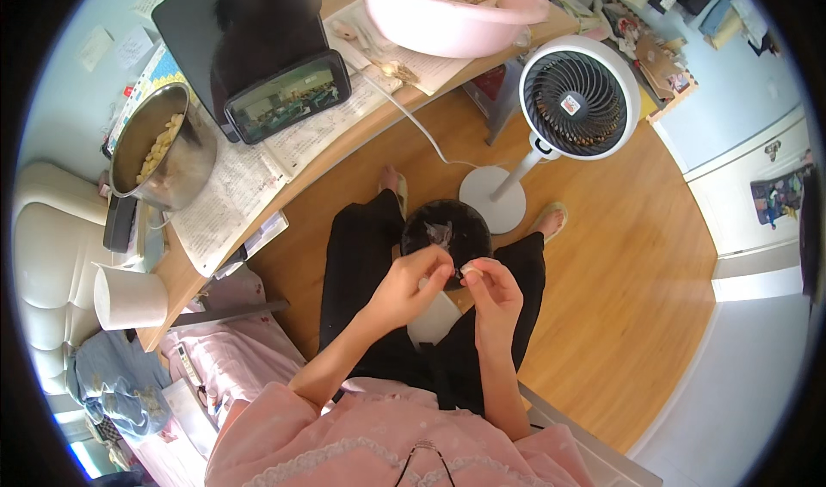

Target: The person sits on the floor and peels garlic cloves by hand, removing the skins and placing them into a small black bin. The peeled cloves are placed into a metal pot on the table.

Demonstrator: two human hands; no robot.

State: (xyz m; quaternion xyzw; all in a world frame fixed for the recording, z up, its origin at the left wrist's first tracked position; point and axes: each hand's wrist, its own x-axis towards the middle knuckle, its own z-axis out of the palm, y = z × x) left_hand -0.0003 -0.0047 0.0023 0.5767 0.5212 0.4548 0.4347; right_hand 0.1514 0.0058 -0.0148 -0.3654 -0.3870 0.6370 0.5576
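Above a round black bin (pixel 471 222) between the knees, my right hand (pixel 500 293) pinches a small pale garlic clove (pixel 471 271) between thumb and fingertips. Close by on its left, my left hand (pixel 406 287) has thumb and index finger pressed together; whether a bit of peel is between them I cannot tell. Thin skins (pixel 439 233) lie in the bin. On the desk at the left, a steel pot (pixel 193 164) holds many peeled cloves (pixel 160 148). A pink plastic basin (pixel 439 25) with unpeeled garlic or its skins stands at the desk's far end. A garlic bulb (pixel 390 69) lies near it.
A white fan (pixel 579 100) stands on the wood floor beyond the bin, its cable running to the desk. A phone (pixel 290 96) leans on a black stand among written papers (pixel 226 209). A toilet paper roll (pixel 132 296) sits at the desk's near corner.
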